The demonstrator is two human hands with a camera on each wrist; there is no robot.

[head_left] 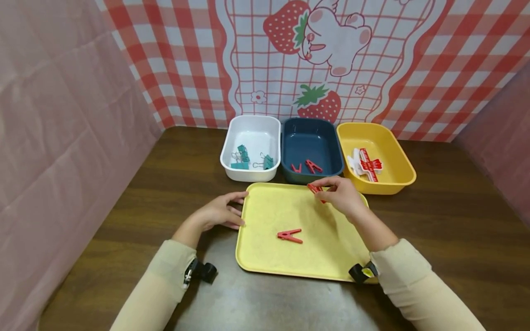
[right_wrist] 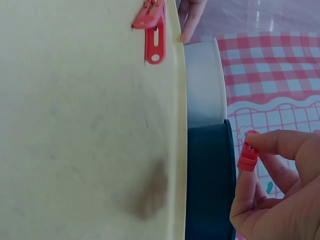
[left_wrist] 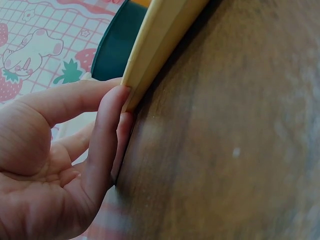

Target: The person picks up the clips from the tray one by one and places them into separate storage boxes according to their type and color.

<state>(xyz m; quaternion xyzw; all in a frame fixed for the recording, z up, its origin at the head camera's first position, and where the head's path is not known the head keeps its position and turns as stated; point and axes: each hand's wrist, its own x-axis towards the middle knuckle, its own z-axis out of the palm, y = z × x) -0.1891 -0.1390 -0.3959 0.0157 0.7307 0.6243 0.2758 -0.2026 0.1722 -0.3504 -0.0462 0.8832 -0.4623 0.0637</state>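
Between thumb and fingertips my right hand (head_left: 340, 196) pinches a red clothespin (head_left: 316, 191), held above the far right part of the yellow tray (head_left: 265, 257). The right wrist view shows this clothespin (right_wrist: 248, 151) raised clear of the tray surface. Another red clothespin (head_left: 290, 236) lies on the tray near its middle. My left hand (head_left: 217, 212) rests at the tray's left edge, its fingertips touching the rim. In the left wrist view those fairly straight fingers (left_wrist: 107, 135) meet the side of the tray (left_wrist: 155, 45). Two red clothespins (head_left: 313, 166) lie in the dark blue bin (head_left: 310, 138).
Left of the blue bin stands a white bin (head_left: 252, 124) with several teal binder clips (head_left: 241, 156). On the right, a yellow bin (head_left: 397, 161) holds red and white clips (head_left: 368, 164). A checkered cloth (head_left: 190, 64) hangs behind the bins on the wooden table (head_left: 136, 202).
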